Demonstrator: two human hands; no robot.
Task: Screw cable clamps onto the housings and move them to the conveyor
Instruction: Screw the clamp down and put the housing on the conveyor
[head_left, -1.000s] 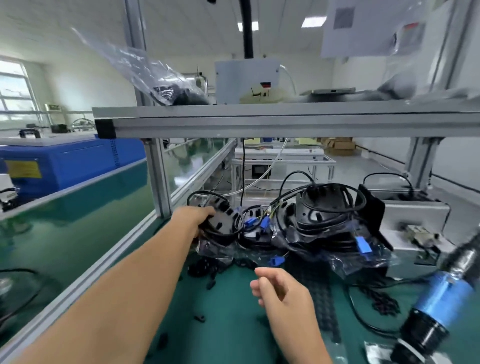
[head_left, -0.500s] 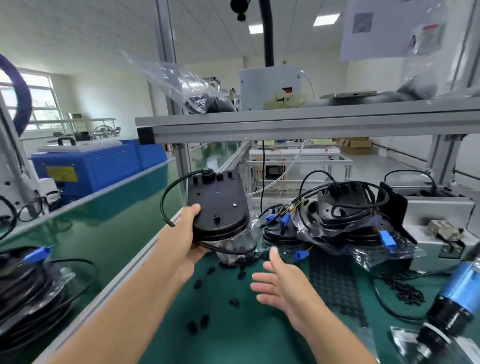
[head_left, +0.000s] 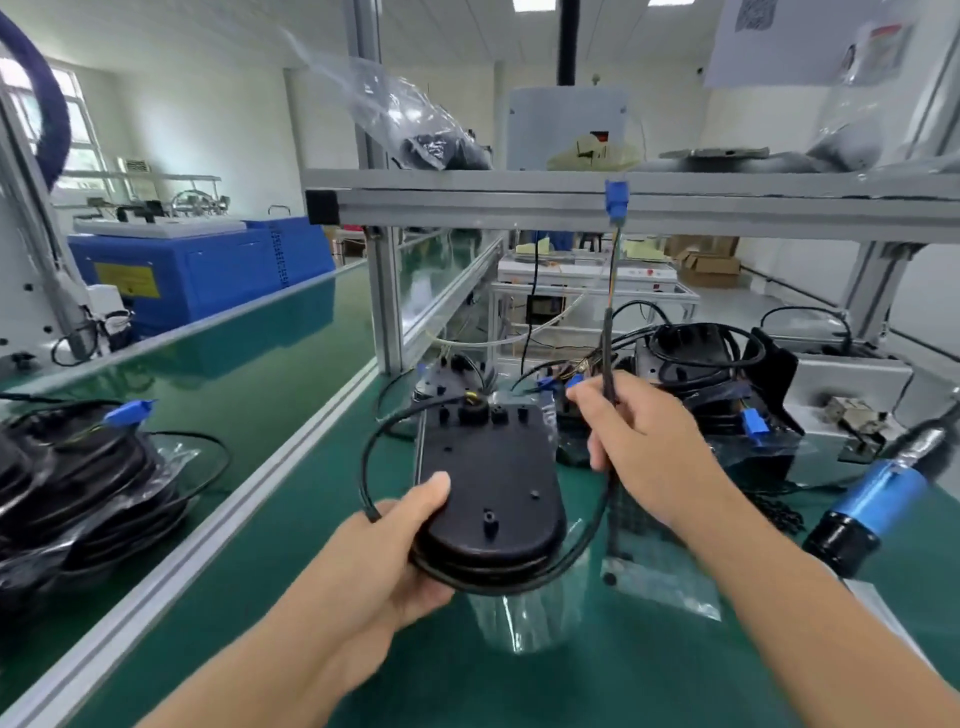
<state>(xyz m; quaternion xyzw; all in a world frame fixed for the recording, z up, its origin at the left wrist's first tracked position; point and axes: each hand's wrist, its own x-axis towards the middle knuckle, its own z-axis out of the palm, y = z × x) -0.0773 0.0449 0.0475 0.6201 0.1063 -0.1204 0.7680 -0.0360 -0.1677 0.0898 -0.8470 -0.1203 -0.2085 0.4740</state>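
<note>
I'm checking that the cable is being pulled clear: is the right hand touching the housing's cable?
Touching. The head view shows the right hand with fingers curled round the black cable, holding it upright above the housing, which the left hand grips.

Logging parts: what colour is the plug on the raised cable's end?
Blue plug, head view.

The left hand (head_left: 384, 551) is gripping a black oval plastic housing (head_left: 493, 488); the right hand (head_left: 639, 441) is pinching its thin black cable (head_left: 607, 353) upright above it.
</note>
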